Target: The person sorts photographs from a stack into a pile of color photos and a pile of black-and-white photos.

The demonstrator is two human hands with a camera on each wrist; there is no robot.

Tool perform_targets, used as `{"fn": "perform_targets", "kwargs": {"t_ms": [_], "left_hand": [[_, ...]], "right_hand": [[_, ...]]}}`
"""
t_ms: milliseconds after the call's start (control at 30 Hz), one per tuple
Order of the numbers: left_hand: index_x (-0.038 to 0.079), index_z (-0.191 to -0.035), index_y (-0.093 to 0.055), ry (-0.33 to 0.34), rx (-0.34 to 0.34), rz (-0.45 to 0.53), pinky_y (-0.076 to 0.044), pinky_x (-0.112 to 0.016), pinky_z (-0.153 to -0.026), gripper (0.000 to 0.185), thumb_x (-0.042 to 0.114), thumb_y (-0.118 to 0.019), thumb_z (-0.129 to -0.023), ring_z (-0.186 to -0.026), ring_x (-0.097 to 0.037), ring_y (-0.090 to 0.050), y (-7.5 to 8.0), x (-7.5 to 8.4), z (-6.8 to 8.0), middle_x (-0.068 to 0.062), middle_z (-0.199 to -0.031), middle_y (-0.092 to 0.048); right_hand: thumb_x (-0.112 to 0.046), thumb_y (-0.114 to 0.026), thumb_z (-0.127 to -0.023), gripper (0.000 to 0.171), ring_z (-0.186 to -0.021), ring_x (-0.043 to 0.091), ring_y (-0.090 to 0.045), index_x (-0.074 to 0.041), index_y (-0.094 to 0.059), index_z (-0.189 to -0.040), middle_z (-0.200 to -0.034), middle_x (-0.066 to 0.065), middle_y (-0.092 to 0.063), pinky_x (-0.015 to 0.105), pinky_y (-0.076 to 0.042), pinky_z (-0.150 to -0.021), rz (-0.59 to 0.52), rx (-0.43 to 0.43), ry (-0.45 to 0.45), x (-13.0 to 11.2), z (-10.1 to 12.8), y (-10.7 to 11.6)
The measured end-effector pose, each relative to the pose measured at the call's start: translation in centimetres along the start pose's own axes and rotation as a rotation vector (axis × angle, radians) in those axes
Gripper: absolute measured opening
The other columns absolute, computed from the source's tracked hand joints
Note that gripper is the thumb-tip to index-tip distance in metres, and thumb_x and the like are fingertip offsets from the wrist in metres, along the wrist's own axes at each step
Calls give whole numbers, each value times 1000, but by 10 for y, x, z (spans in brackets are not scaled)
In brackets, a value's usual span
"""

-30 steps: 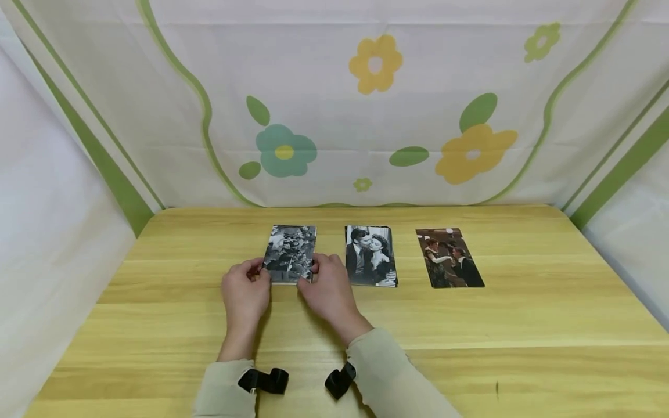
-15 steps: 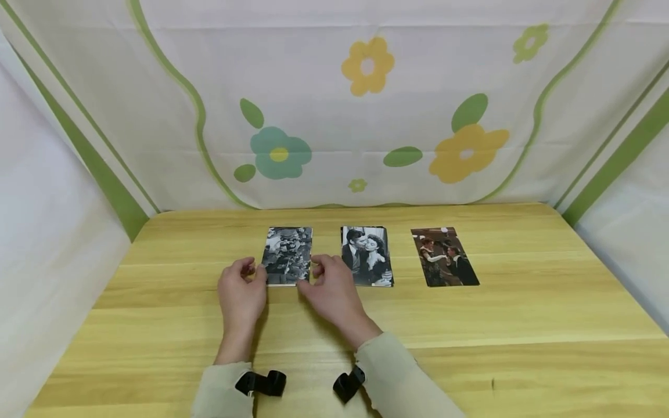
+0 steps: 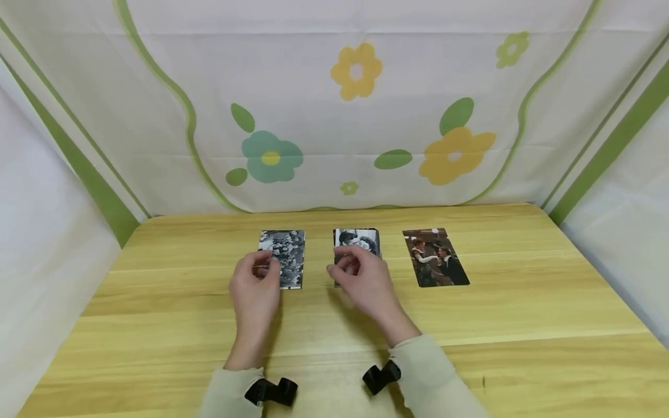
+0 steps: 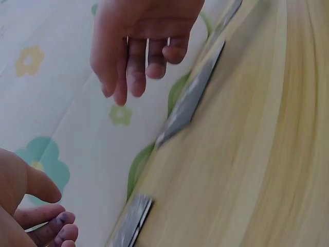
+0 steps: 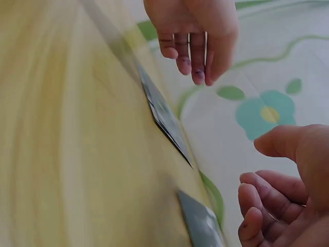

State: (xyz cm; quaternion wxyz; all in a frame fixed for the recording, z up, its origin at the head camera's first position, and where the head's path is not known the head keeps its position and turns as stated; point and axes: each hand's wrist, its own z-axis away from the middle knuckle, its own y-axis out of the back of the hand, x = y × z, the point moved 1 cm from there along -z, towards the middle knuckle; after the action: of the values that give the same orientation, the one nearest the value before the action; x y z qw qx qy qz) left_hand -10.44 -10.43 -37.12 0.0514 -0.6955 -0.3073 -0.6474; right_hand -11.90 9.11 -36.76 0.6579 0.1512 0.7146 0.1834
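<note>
Bench (image 3: 522, 302): pale yellow wood with long straight grain, smooth and flat, with rounded far corners.
Left photo (image 3: 283, 258): a black-and-white rectangular print that lies flat near the far side of the bench; the wrist views show it as a thin stack edge-on.
Middle photo (image 3: 357, 239): black-and-white, same shape, flat on the bench; its near half is hidden behind the right hand.
Right photo (image 3: 435, 257): a dark colour print, rectangular, slightly skewed, flat and well apart from both hands.
Row: the three photos lie side by side, apart from one another.
Left hand (image 3: 254, 288): hovers at the left photo's near-left edge with fingers loosely curled and thumb near the fingertips. It holds nothing, and the left wrist view shows the fingers (image 4: 54, 226) clear of the print.
Right hand (image 3: 366, 281): hovers over the middle photo with fingers bent and relaxed, thumb out. It holds nothing, and whether it touches the print cannot be told.
Wrist views: both are blurred, and each shows the other hand with fingers hanging down above the bench.
Sleeves (image 3: 434, 377): light beige, soft fabric, with a black strap at each wrist.
Backdrop (image 3: 366, 116): white cloth with creases, printed with yellow and teal flowers, green leaves and green curved bands.
</note>
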Motion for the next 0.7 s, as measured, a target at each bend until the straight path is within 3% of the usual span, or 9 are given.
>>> {"fn": "perform_targets", "kwargs": {"t_ms": [233, 367, 700], "left_hand": [[0, -119, -76, -64, -147, 52, -52, -27, -80, 23, 3, -69, -97, -95, -26, -65, -31, 17, 16, -16, -113, -73], [0, -117, -76, -83, -196, 72, -53, -31, -79, 23, 3, -70, -95, -92, -25, -66, -44, 21, 25, -15, -111, -73], [-1, -115, -76, -95, -226, 57, -53, -32, -81, 22, 3, -71, -94, -89, -24, -66, -46, 17, 29, -15, -107, -73]], "right_hand": [[-26, -80, -97, 34, -96, 19, -66, -16, -76, -129, -107, 4, -76, 32, -54, -83, 11, 95, -54, 15, 5, 42], [-30, -78, -98, 34, -98, 19, -67, -15, -76, -129, -109, 5, -76, 31, -52, -84, 46, 142, -65, 23, 11, 60], [-32, -78, -98, 38, -98, 19, -66, -15, -74, -132, -111, 4, -75, 30, -53, -84, 71, 169, -85, 32, 16, 72]]}}
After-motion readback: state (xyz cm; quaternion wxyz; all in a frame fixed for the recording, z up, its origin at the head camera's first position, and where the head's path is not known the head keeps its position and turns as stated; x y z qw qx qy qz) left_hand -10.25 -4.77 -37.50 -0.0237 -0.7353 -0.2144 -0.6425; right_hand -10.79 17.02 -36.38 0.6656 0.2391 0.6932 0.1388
